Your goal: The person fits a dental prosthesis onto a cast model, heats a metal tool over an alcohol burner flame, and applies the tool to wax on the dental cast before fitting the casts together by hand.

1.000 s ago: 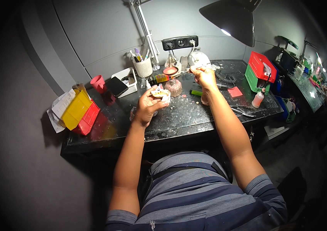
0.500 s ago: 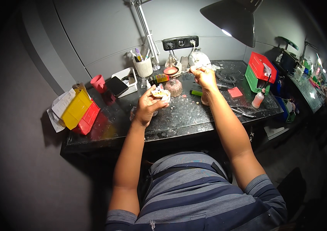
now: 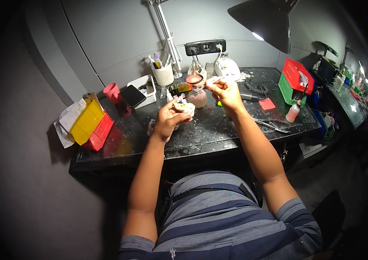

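Observation:
My left hand (image 3: 166, 121) is closed round a cream plaster dental model (image 3: 186, 109), holding it up above the front of the bench. Pinched in the fingers of my right hand (image 3: 225, 94) is a thin wax-knife-like tool (image 3: 200, 89), its tip pointing left toward the model; the tip itself is too small to make out. Between and behind the hands stands a glass burner (image 3: 197, 100) holding pinkish contents. Pink wax (image 3: 194, 79) sits in a dark round dish above it. A small bottle with a white nozzle (image 3: 169, 95) stands behind the left hand.
Pliers (image 3: 272, 125), a pink wax sheet (image 3: 267, 104) and a pink-filled bottle (image 3: 293, 113) lie or stand at right, near red and green bins (image 3: 288, 88). At left are yellow and red bins (image 3: 89, 123), a black flat device (image 3: 132, 96) and a white tray (image 3: 143, 82). A lamp (image 3: 265, 24) hangs overhead.
My right hand has come left and nearer, bringing the tool from behind the burner closer to the model. My left hand stays nearly in place with the model.

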`<state>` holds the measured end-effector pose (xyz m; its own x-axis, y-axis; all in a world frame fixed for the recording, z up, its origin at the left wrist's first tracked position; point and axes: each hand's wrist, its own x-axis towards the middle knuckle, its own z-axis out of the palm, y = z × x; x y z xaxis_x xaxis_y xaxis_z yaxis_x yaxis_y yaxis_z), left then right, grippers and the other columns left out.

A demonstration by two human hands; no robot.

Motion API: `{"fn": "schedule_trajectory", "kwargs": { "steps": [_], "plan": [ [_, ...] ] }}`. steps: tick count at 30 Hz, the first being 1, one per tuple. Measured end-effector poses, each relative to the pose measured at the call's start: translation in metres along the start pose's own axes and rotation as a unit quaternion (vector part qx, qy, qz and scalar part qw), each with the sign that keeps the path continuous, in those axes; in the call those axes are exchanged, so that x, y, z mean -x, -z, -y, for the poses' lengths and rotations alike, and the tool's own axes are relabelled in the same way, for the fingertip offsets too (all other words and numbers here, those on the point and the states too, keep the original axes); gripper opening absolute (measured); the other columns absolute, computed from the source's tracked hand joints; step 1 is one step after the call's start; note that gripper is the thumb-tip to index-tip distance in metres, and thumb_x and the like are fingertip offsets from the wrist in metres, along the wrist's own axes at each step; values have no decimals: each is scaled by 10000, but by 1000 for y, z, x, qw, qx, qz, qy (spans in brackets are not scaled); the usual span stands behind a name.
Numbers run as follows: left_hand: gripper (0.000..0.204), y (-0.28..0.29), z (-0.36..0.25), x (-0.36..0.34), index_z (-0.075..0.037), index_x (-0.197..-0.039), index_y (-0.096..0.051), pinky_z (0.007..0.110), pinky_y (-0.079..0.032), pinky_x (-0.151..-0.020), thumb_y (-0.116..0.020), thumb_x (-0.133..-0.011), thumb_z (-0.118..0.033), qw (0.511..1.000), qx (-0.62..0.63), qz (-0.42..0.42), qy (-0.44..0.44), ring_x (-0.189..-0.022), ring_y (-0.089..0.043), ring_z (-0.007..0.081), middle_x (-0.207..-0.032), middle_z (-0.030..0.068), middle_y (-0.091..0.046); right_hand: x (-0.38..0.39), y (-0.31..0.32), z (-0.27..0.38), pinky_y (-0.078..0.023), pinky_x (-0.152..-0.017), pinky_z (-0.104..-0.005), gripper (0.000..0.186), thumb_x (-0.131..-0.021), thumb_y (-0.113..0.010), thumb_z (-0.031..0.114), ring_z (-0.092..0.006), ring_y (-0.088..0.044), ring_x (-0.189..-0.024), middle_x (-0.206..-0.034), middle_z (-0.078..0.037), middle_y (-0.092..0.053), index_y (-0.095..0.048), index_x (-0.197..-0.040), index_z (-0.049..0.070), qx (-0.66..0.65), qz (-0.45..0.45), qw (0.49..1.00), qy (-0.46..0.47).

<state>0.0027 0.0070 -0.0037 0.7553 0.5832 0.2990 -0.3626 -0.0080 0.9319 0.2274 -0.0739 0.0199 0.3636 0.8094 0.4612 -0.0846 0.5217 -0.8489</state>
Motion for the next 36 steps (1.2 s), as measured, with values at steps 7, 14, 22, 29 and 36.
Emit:
{"fn": "schedule_trajectory", "kwargs": {
  "steps": [7, 14, 22, 29, 36],
  "plan": [
    [872, 1, -1, 1, 143, -1485, -135, 365, -581, -872, -695, -844, -47, 1000, 5, 8, 8, -998, -678, 282, -1154, 246, -612, 4, -4, 2, -344, -509, -191, 108, -884, -733, 88, -24, -503, -587, -831, -20, -707, -683, -951, 20, 10, 33, 999, 10],
    [854, 0, 0, 0, 144, -1479, -156, 356, -583, -865, -698, -846, -43, 1000, 12, 14, 9, -988, -682, 274, -1150, 237, -617, 5, -4, 2, -339, -512, -192, 104, -887, -722, 74, -20, -485, -583, -819, -8, -695, -693, -967, 15, 31, 48, 998, 24],
    [835, -1, -4, 1, 130, -1477, -180, 362, -592, -854, -707, -863, -77, 1000, 8, 7, 12, -957, -693, 287, -1118, 249, -633, -10, 9, -2, -350, -487, -213, 118, -855, -764, 106, -42, -477, -538, -712, 22, -647, -712, -925, 27, 60, -90, 993, 42],
    [802, -1, -3, 3, 111, -1468, -209, 367, -604, -827, -703, -871, -92, 1000, 15, 4, 9, -928, -702, 294, -1095, 256, -642, -37, 22, -19, -351, -473, -220, 154, -864, -762, 174, -55, -455, -502, -724, -7, -680, -748, -864, 21, 84, -237, 968, 5],
    [785, 0, -3, 2, 85, -1466, -230, 355, -610, -810, -706, -871, -103, 1000, 9, -5, 9, -908, -707, 298, -1067, 265, -652, -42, 25, -25, -352, -472, -226, 148, -869, -759, 188, -56, -446, -511, -681, 9, -652, -755, -863, 40, 113, -231, 966, -11]
  ]
}}
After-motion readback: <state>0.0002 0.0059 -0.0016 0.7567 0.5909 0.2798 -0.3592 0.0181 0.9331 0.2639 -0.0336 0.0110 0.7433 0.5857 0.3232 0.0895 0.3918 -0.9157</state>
